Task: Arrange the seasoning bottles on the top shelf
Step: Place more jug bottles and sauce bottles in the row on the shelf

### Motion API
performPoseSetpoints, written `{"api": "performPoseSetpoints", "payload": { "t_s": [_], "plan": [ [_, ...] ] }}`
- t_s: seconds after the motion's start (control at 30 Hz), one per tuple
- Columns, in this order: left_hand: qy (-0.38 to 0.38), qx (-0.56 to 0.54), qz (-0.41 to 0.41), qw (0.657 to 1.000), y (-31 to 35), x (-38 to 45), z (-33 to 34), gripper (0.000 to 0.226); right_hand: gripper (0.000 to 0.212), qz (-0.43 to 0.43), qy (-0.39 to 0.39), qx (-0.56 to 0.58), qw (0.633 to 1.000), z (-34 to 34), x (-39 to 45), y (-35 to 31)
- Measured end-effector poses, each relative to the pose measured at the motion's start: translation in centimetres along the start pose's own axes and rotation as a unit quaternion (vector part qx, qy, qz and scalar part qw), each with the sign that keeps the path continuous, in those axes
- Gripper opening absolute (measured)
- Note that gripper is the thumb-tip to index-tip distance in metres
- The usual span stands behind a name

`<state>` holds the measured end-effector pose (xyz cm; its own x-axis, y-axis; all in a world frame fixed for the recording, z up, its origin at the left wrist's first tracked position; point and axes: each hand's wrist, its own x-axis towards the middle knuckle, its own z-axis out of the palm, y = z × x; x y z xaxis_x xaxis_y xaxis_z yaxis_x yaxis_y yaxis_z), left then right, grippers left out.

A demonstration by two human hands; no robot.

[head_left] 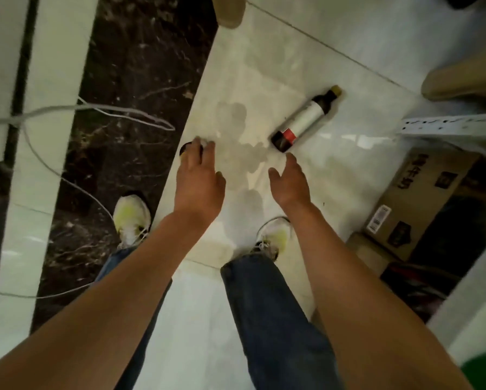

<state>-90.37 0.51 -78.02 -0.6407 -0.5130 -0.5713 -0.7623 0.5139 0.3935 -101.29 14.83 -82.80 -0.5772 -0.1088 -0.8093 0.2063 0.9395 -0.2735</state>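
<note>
Bottle point(306, 119) was seen lying on floor point(264, 66), just past right hand point(291, 180). Both grips spread, nothing clearly held; left hand point(198, 175) over unclear dark object. Pickup step judged; bottle to be grasped next.
</note>
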Motion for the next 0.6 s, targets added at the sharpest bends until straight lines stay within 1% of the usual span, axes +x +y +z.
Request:
{"api": "performPoseSetpoints", "payload": {
  "t_s": [0.07, 0.13, 0.2, 0.27, 0.3, 0.4, 0.5, 0.57, 0.6],
  "plan": [
    [0.024, 0.014, -0.017, 0.999, -1.4, 2.3, 2.0, 0.066, 0.063, 0.035, 0.014, 0.054, 0.998, 0.9, 4.2, 1.0],
    [0.045, 0.019, -0.028, 0.998, -3.2, 4.6, 3.9, 0.068, 0.058, 0.082, 0.041, 0.135, 0.987, 1.9, 8.2, 1.7],
    [0.082, 0.003, -0.031, 0.996, -4.5, 6.4, 5.0, 0.062, 0.055, 0.120, 0.075, 0.197, 0.970, 2.9, 12.0, 2.3],
    [0.125, -0.048, -0.042, 0.990, -5.3, 7.3, 5.4, 0.052, 0.059, 0.142, 0.110, 0.242, 0.953, 3.4, 15.1, 2.3],
    [0.138, -0.092, -0.037, 0.986, -5.6, 7.5, 5.5, 0.053, 0.064, 0.150, 0.125, 0.265, 0.944, 3.5, 16.4, 2.3],
    [0.157, -0.233, -0.030, 0.959, -5.6, 7.8, 6.2, 0.067, 0.077, 0.162, 0.154, 0.333, 0.916, 4.1, 19.1, 2.0],
    [0.194, -0.274, -0.050, 0.941, -5.6, 7.9, 7.2, 0.066, 0.080, 0.150, 0.182, 0.347, 0.908, 5.3, 20.3, 2.1],
    [0.195, -0.291, -0.055, 0.935, -5.7, 7.9, 7.3, 0.064, 0.080, 0.164, 0.153, 0.362, 0.905, 5.4, 20.2, 2.1],
    [0.192, -0.298, -0.055, 0.933, -5.7, 7.7, 7.2, 0.064, 0.077, 0.177, 0.117, 0.375, 0.902, 5.4, 19.7, 2.1]
  ]
}}
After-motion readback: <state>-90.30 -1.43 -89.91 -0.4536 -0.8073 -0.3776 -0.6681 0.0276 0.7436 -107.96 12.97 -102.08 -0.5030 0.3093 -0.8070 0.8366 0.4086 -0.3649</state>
